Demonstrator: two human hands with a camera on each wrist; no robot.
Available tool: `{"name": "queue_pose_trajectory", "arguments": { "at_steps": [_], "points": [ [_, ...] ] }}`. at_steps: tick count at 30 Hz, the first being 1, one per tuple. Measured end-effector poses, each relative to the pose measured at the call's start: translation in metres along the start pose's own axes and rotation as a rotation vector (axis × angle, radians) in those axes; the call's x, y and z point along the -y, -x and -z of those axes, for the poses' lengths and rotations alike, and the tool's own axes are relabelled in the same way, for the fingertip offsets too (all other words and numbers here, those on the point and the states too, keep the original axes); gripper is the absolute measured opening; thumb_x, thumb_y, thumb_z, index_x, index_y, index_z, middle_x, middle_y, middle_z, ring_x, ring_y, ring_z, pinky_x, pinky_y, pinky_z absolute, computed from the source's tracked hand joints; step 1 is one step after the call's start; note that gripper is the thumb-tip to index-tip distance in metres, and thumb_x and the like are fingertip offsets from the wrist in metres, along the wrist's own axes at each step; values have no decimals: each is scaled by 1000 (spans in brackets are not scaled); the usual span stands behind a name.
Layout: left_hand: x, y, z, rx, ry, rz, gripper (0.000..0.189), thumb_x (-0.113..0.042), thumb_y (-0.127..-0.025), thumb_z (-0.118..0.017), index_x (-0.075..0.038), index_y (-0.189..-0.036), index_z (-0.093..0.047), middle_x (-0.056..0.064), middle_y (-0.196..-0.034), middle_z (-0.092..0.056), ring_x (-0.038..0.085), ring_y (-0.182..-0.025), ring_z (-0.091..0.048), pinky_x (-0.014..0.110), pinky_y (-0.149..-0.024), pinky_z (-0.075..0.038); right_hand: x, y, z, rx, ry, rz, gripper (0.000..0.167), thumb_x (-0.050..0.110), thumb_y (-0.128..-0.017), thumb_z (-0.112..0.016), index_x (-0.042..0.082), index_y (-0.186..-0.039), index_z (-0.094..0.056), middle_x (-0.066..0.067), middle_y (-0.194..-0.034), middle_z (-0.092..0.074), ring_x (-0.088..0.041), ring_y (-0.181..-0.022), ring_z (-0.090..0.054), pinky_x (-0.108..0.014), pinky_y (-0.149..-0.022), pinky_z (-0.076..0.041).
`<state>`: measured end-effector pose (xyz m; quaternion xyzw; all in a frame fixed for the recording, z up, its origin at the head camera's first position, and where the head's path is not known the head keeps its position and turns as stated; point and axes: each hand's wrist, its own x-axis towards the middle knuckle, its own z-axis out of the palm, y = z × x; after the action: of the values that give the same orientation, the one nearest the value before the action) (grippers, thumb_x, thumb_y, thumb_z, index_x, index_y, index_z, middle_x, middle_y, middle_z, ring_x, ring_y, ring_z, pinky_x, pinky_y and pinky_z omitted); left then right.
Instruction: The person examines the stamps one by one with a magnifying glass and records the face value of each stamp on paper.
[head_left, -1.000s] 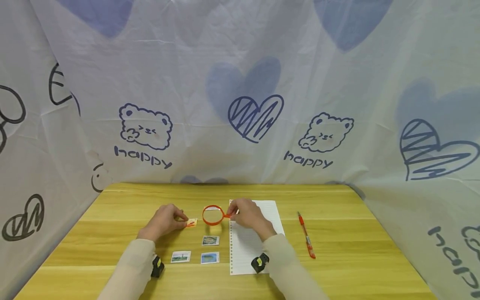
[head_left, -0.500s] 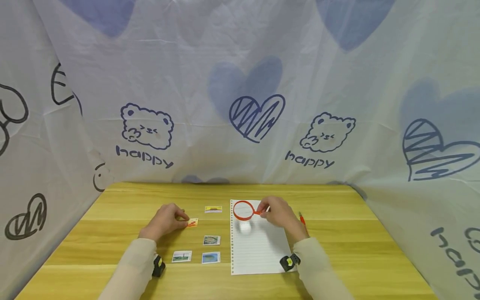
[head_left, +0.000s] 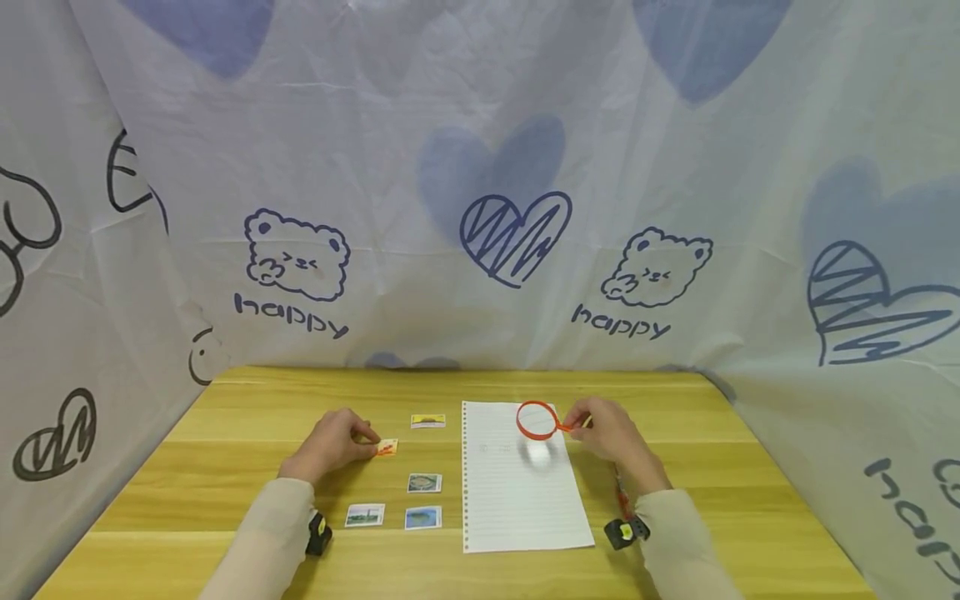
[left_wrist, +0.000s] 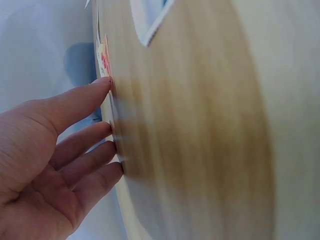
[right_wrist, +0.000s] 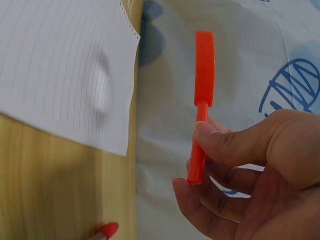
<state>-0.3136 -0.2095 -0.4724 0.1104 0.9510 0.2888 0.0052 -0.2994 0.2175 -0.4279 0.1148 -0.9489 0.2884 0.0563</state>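
Observation:
My left hand rests low at the table's left, thumb and index finger pinching the edge of a small yellow-and-red stamp. In the left wrist view the thumb tip lies right at that stamp, hiding the index finger, while the other fingertips touch the wood. My right hand grips a red magnifying glass by its short handle, thumb against the front of it. The round lens is held above the upper right of a lined sheet, casting a bright spot on the paper. It appears edge-on in the right wrist view.
Several other stamps lie on the wooden table: a yellow one, a green one, a blue one and a landscape one. A red pen is partly covered by the right forearm. A printed curtain hangs behind.
My right hand has carried the magnifying glass rightward, from over the yellow stamp at the back to over the sheet's right side. The left hand has stayed at its stamp.

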Motion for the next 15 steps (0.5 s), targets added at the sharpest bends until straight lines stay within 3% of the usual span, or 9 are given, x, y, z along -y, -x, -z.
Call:
{"name": "queue_pose_trajectory", "arguments": {
  "at_steps": [8,15],
  "points": [
    [2,-1,-2,-6,-9,-7,11,-10,-87,-82,-9,-97,-83,25,-128,-71,44,-123,-65,59,-106,-49,-19,9,13,7,12,-59,8,-3,-89,-73,5,-90,-74,-6,-88,-70,-16,-77,-60,-29,-69,-50],
    [1,-1,-1,-5,-8,-9,11,-10,-87,-82,-9,-98,-83,25,-128,-71,45,-124,-64,59,-107,-49,-37,16,23,8,31,-52,7,-3,-88,-73,4,-90,-73,-6,-88,-71,-17,-79,-62,-32,-71,-52]
  ]
}}
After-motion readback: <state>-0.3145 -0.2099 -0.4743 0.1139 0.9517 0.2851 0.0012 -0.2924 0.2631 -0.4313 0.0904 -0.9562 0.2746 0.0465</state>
